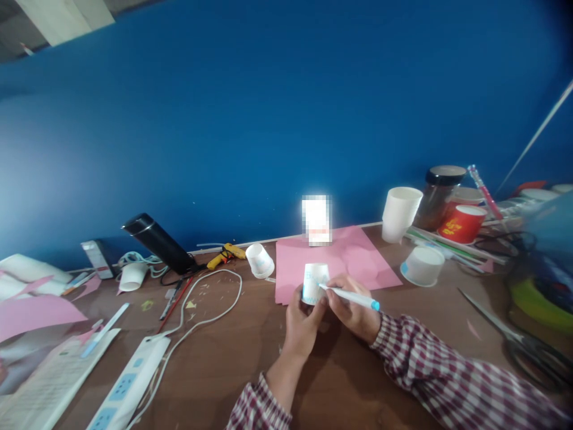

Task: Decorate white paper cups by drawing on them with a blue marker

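In the middle of the head view, my left hand [299,325] grips a white paper cup [315,276] with pale blue marks on its side. My right hand [356,307] is closed round a white marker [353,297] with a light blue end. The marker's tip meets the cup's side, or comes very near it. Behind the cup lie pink paper sheets [304,251]. A bright, pixel-blurred upright object [317,221] stands at their back edge.
At left are a power strip [129,376], a white cable [197,322], a black flask [159,242] and a small paper cup [259,261]. At right are stacked cups [400,214], a paper bowl [423,266], a red cup [463,224] and scissors [514,337]. A blue partition [268,119] rises behind.
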`<state>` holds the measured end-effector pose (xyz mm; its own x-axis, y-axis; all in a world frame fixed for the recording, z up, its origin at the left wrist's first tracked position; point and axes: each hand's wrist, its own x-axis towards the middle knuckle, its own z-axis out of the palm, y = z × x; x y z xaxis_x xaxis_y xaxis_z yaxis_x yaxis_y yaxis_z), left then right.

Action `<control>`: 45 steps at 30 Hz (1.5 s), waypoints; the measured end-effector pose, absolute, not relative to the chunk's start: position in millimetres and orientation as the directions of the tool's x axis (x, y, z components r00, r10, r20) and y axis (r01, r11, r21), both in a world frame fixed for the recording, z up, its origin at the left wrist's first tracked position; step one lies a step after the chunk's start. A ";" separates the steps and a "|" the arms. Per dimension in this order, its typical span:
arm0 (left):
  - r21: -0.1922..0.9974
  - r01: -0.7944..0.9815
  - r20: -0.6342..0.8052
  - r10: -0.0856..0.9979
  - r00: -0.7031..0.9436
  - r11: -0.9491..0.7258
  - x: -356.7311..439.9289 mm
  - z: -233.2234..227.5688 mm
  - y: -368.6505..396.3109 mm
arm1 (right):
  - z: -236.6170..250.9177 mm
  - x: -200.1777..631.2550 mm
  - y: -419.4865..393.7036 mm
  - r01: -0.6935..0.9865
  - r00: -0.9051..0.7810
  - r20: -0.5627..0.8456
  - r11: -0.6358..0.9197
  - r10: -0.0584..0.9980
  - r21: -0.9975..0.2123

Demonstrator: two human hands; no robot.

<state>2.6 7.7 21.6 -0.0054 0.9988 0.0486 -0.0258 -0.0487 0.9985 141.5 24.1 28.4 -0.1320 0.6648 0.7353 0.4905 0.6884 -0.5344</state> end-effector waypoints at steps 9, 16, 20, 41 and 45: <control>0.945 -0.326 -0.052 0.995 -0.083 0.022 1.5 5.4 12.2 | 21.9 140.3 27.4 0.334 0.113 0.655 0.592 0.747 -0.734; 0.845 -0.534 -0.054 0.998 -0.028 0.031 2.0 11.2 13.3 | 17.3 137.6 35.5 0.395 0.013 0.604 0.551 0.797 -0.735; 0.878 -0.477 0.005 0.997 -0.072 -0.039 0.7 12.2 15.4 | 12.7 137.6 34.2 0.433 -0.099 0.596 0.574 0.797 -0.695; 0.971 -0.177 0.117 0.964 -0.239 -0.162 -3.9 9.1 19.7 | 9.3 138.9 35.4 0.388 -0.149 0.579 0.586 0.802 -0.711; 0.886 -0.460 -0.047 0.973 -0.228 -0.065 -4.4 7.6 24.7 | 10.3 137.1 30.1 0.363 -0.187 0.554 0.581 0.812 -0.729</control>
<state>-4.4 24.7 7.6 -0.2277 0.9726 -0.0474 -0.4599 -0.0645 0.8856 137.1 30.1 10.3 -0.1871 0.8115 0.5535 0.3632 0.5807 -0.7286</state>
